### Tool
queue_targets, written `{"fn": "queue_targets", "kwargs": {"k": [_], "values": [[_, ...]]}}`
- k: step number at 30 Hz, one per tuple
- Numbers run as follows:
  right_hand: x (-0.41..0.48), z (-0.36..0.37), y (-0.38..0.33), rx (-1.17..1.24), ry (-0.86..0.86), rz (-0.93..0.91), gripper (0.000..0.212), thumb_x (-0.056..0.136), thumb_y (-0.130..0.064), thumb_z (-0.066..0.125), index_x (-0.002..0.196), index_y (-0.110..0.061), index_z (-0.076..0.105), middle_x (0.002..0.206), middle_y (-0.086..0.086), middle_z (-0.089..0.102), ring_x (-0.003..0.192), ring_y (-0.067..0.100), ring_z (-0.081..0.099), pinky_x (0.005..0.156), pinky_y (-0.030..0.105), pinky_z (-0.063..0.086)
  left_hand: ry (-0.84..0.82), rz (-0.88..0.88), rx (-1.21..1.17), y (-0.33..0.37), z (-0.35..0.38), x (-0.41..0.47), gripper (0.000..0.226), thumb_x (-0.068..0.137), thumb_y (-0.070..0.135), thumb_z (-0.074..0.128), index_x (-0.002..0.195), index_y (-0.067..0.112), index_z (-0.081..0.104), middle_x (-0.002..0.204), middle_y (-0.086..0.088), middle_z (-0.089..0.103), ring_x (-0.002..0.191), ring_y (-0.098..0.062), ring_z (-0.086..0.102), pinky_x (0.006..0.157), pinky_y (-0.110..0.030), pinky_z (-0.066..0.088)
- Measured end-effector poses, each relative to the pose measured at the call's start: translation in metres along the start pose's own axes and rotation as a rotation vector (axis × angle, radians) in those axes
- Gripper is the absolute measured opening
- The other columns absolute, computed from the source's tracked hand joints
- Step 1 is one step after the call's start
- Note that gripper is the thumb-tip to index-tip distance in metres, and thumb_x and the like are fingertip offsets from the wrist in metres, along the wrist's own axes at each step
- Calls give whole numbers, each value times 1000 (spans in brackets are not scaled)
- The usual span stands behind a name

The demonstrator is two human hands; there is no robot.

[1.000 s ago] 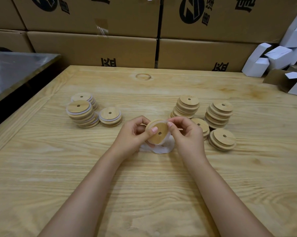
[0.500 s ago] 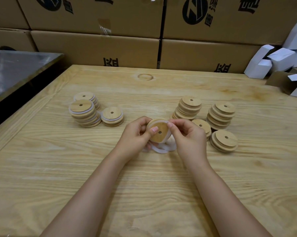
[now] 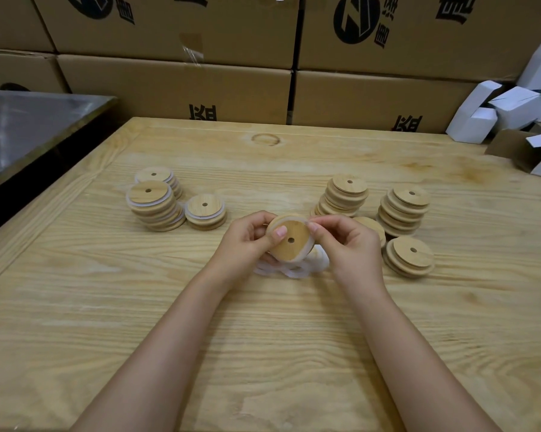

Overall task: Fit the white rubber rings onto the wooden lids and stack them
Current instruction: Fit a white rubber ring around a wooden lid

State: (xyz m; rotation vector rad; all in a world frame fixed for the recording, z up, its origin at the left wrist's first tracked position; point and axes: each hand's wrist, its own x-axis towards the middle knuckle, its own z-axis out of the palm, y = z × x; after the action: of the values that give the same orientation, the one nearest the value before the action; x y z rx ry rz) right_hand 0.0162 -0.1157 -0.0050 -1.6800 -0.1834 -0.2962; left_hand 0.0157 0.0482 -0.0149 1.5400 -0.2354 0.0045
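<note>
Both left hand and right hand still clamped on wooden lid, white ring tighter round rim (looser before)

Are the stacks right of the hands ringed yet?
No, the right stacks show only bare wood, while white rings show between the lids of the left stacks.

Seven lid stacks, one single lid, two hands, one table.
</note>
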Motion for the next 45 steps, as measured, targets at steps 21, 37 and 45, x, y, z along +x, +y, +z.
{"fn": "queue_targets", "kwargs": {"k": [21, 37, 45], "values": [[-4, 8, 1, -41, 86, 51, 15, 85, -6, 66, 79, -19, 69, 83, -11, 70, 78, -5, 63, 73, 8, 46, 16, 52, 54, -3, -1, 3, 14, 89, -4, 56, 89, 10, 59, 76, -2, 68, 69, -7, 66, 62, -21, 54], [-7, 9, 3, -156, 139, -127, 15, 82, -11, 70, 81, -26, 68, 82, -10, 69, 81, 5, 66, 76, 22, 52, 45, -6, -151, -2, 5, 1, 7, 86, -1, 59, 92, 3, 58, 75, -9, 70, 69, -24, 68, 63, -36, 60], [-6, 8, 3, -175, 170, -118, 14, 82, -10, 69, 79, -24, 69, 80, -10, 69, 79, 3, 65, 74, 21, 51, 64, -14, -177, -5, 4, 4, 8, 86, -1, 58, 90, 5, 56, 74, -9, 71, 69, -26, 69, 64, -38, 60]]}}
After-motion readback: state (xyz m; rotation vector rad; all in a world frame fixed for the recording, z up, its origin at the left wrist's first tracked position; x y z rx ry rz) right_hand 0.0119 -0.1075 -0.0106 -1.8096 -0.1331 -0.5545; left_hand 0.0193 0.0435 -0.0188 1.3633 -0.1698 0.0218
